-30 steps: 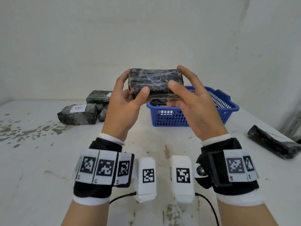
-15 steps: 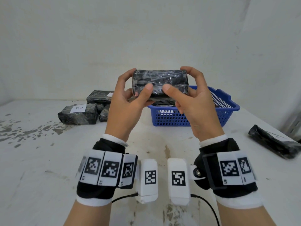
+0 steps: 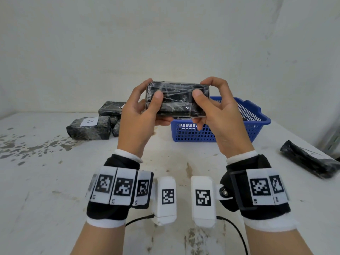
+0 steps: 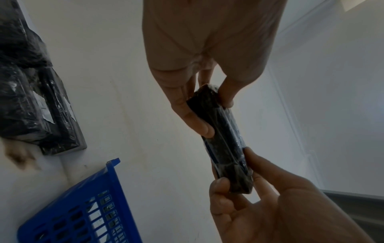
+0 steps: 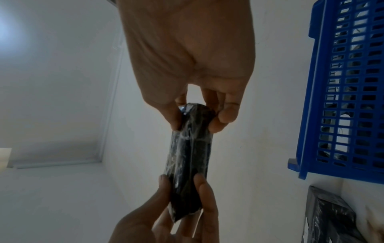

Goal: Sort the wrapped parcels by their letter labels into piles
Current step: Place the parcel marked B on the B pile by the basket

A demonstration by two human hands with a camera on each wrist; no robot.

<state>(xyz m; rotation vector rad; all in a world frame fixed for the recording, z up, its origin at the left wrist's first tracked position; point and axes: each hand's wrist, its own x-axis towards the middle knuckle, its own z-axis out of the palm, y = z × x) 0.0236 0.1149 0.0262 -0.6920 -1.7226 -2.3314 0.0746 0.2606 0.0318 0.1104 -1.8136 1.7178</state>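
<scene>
above table (image 3: 46,181), two hands gripping one parcel (image 3: 177,98), one basket (image 3: 257,124), one b-labelled parcel (image 3: 88,127)

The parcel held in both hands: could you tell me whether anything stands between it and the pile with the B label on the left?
Nothing visible does. The parcel is held above the table by the left hand and right hand; the B-labelled pile lies farther left, with bare tabletop between.

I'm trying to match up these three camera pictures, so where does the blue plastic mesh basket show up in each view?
Head: the blue plastic mesh basket stands right of centre on the table, behind the right hand.
Left wrist: its corner fills the bottom left.
Right wrist: its side runs down the right edge.
Shared landmark: the black plastic-wrapped parcel held at both ends, central in all three.
</scene>
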